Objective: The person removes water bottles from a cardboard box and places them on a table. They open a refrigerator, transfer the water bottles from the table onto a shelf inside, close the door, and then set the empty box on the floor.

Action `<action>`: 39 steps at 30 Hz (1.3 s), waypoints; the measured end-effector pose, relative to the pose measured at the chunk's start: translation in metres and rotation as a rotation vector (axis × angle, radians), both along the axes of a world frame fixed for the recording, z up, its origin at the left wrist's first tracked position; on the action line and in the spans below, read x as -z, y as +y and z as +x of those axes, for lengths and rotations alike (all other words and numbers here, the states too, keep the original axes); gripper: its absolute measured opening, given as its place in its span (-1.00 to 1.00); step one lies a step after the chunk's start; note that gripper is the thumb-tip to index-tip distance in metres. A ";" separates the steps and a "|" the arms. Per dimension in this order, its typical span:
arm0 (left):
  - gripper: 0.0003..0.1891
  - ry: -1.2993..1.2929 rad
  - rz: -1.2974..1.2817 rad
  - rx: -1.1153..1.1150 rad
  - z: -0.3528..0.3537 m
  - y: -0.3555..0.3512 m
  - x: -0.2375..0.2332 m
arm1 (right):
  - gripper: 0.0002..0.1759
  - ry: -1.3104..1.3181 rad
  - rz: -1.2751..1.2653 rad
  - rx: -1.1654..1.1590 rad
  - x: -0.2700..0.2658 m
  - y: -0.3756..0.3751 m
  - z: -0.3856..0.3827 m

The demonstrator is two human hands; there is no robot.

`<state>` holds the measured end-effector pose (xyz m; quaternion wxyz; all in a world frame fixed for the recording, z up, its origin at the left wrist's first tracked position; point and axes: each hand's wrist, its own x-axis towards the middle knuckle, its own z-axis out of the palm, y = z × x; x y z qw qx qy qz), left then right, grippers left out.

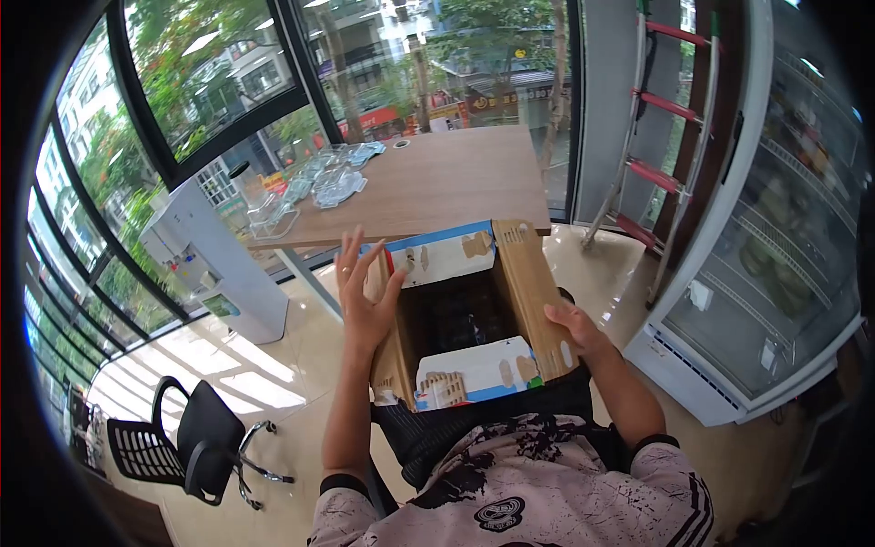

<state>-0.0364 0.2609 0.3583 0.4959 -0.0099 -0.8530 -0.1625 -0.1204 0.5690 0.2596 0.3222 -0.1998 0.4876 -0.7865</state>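
Observation:
An open cardboard box (547, 301) sits in front of my body, its flaps folded outward and its inside dark. Torn white and blue print shows on the far and near flaps. At the box's left side, my left hand (366, 296) is raised with fingers spread, its palm close to the edge. My right hand (583, 330) holds the box's right side, thumb on top of the brown flap and the other fingers hidden behind it. Dark contents inside the box are too dim to make out.
Beyond the box stands a wooden table (456, 169) with clear plastic packages (337, 185) and a dark-lidded cup (244, 182). A water dispenser (219, 264) and black office chair (205, 438) are to the left. On the right are a ladder (661, 178) and glass-door fridge (756, 264).

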 end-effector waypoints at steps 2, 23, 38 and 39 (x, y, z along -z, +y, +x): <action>-0.55 -0.128 0.154 0.255 -0.027 -0.002 0.000 | -0.58 -0.039 -0.056 0.055 0.020 -0.006 0.006; -0.62 -0.216 1.394 0.853 -0.102 0.018 0.043 | 0.13 0.830 0.342 0.495 -0.090 -0.002 -0.039; -0.63 0.006 1.489 0.747 -0.067 -0.017 0.057 | -0.35 1.136 0.528 0.174 -0.087 -0.083 -0.081; -0.66 0.024 1.494 0.736 -0.057 -0.013 0.048 | -0.42 1.259 0.483 0.211 -0.073 -0.088 -0.094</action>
